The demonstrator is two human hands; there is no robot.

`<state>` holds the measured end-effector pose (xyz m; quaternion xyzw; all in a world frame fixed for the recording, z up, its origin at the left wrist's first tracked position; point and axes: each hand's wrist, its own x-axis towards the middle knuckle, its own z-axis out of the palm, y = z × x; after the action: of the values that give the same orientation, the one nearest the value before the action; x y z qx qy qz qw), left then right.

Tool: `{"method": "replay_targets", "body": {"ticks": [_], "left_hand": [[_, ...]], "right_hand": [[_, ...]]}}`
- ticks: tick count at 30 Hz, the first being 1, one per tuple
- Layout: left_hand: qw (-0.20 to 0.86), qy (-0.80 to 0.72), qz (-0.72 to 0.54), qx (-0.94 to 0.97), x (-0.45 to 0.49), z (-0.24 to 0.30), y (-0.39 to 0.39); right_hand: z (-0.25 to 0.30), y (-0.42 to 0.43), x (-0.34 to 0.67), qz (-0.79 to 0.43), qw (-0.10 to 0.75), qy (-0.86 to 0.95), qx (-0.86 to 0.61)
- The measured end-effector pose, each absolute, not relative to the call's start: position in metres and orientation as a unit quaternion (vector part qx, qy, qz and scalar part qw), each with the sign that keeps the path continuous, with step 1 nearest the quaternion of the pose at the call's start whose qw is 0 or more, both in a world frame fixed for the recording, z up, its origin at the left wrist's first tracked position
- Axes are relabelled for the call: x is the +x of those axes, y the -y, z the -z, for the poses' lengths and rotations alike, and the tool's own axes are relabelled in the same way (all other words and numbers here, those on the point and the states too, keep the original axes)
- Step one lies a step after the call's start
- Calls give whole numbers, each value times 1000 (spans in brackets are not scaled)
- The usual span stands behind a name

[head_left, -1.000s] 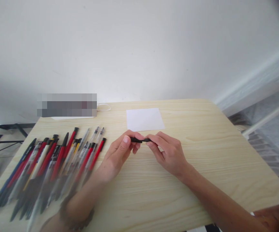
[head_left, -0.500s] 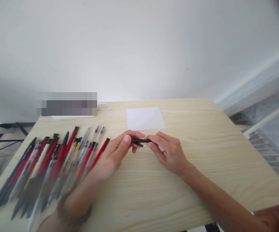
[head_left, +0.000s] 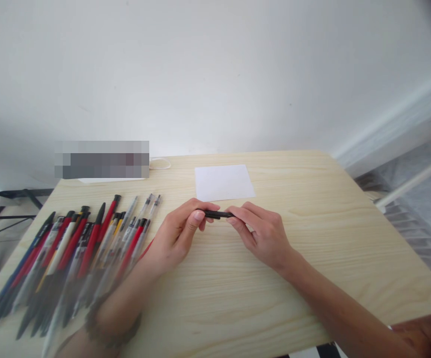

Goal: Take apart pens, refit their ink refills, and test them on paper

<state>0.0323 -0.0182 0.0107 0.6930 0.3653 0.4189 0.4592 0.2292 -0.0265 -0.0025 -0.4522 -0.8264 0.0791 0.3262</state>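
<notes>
One black pen (head_left: 218, 215) sits clamped in grip of left hand (head_left: 180, 229) and right hand (head_left: 263, 229); white paper (head_left: 224, 182) lies beyond.

Head cam, fwd/down @ tabletop (head_left: 312, 199).

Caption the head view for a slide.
Left hand and right hand hold a black pen over a wood-grain table, white paper beyond, assorted pens spread at left.
</notes>
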Motion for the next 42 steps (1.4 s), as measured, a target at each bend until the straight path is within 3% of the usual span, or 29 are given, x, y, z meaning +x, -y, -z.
{"method": "replay_targets", "body": {"ticks": [10, 17, 24, 42], "left_hand": [[461, -369, -377, 713, 30, -13, 17], [619, -281, -283, 677, 12, -13, 9], [772, -321, -258, 484, 17, -12, 12], [779, -329, -284, 453, 20, -10, 13]], "right_hand": [[4, 26, 232, -49, 306, 837, -451], [0, 21, 236, -46, 289, 862, -413], [-2, 16, 242, -53, 267, 884, -380], [2, 15, 244, -52, 281, 872, -398]]}}
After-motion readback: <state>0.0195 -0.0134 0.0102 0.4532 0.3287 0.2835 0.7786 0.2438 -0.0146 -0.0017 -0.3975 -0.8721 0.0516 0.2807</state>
